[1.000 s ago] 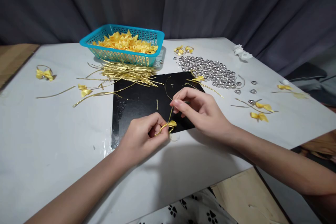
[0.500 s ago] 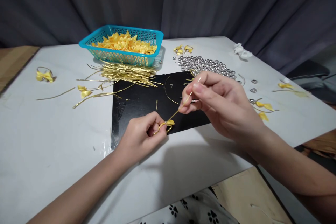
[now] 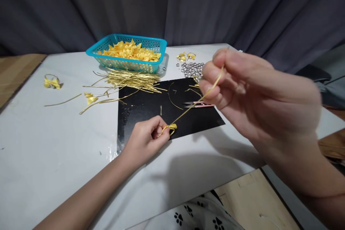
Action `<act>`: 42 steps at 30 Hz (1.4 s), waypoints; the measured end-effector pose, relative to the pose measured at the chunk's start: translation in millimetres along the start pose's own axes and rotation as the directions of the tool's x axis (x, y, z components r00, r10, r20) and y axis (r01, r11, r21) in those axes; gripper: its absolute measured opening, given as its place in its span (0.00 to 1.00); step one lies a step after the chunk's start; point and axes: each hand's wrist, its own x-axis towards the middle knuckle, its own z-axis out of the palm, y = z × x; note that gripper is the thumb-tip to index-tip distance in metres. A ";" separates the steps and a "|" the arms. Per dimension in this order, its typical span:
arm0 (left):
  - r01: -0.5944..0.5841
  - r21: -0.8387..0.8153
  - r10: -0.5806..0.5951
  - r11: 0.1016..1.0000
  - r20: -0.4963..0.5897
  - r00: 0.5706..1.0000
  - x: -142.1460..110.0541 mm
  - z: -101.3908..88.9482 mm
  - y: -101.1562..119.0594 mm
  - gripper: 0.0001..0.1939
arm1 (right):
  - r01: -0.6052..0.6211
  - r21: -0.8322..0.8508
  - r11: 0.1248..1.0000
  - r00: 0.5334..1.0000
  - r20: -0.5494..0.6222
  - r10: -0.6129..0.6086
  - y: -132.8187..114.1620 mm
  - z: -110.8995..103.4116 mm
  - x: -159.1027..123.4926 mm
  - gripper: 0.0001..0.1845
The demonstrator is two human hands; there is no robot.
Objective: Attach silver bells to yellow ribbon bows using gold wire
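Note:
Over the near edge of the black mat point(image 3: 142, 111), my left hand point(image 3: 148, 134) pinches a yellow ribbon bow point(image 3: 173, 127) with a loop of gold cord beside it. From the bow a gold cord point(image 3: 194, 105) runs taut, up and to the right, into the fingers of my right hand point(image 3: 258, 93). That hand is closed on the cord and raised close to the camera. Below the cord, small thread snips point(image 3: 198, 104) with pinkish handles lie on the mat, partly covered by my right hand. My left fingers hide part of the bow.
A blue basket point(image 3: 126, 59) of yellow bows stands at the back, with a pile of gold cords point(image 3: 132, 79) before it. Silver beads point(image 3: 192, 69) lie behind my right hand. A bow on a cord ring point(image 3: 52, 82) and another bow point(image 3: 90, 98) lie left.
My right hand has drawn the cord up, right and towards the camera, so a longer stretch shows. The snips have come into view. My left hand keeps its hold on the bow.

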 end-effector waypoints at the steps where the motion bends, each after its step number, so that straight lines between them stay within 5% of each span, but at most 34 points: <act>1: -0.001 0.005 0.001 1.000 0.004 1.000 -0.1 0.0 0.0 0.07 | -0.002 -0.007 1.000 1.000 -0.005 0.002 -3.8 1.2 -1.0 0.14; 8: -0.020 0.031 0.020 0.999 -0.007 1.000 -0.4 0.3 -1.3 0.08 | -0.097 -0.123 0.988 0.974 -0.214 0.069 -24.1 14.8 -6.1 0.13; 15: -0.023 0.040 0.023 0.999 -0.013 1.000 -0.2 1.6 -2.9 0.07 | -0.216 0.006 0.976 0.958 -0.190 0.214 -29.9 17.1 -6.5 0.11; 22: 0.031 -0.008 -0.031 0.999 -0.010 0.999 0.1 0.7 -2.2 0.07 | -0.231 0.042 0.972 0.954 -0.187 0.235 -37.6 27.7 -9.2 0.07; 28: 0.057 -0.037 -0.057 0.998 -0.012 0.998 1.5 0.5 -2.2 0.07 | -0.324 0.152 0.934 0.851 -0.385 0.358 -48.0 41.9 -6.1 0.22; 32: 0.082 -0.050 -0.083 0.995 -0.006 0.997 2.5 0.0 -1.9 0.07 | -0.192 0.161 0.968 0.897 -0.372 0.239 -46.4 20.0 -0.2 0.34; 35: 0.137 -0.084 -0.134 0.987 0.035 0.990 3.6 -0.6 0.4 0.08 | -0.089 0.176 0.980 0.920 -0.363 0.148 -41.0 -2.8 12.6 0.27; 38: 0.261 -0.181 -0.241 0.948 0.124 0.963 2.7 1.5 5.8 0.10 | 0.001 0.193 0.981 0.911 -0.405 0.079 -31.8 -28.3 33.1 0.16; 42: 0.382 -0.408 -0.274 0.829 0.298 0.914 -5.1 10.7 14.3 0.12 | 0.154 0.120 0.981 0.851 -0.520 -0.070 -10.2 -65.6 58.4 0.15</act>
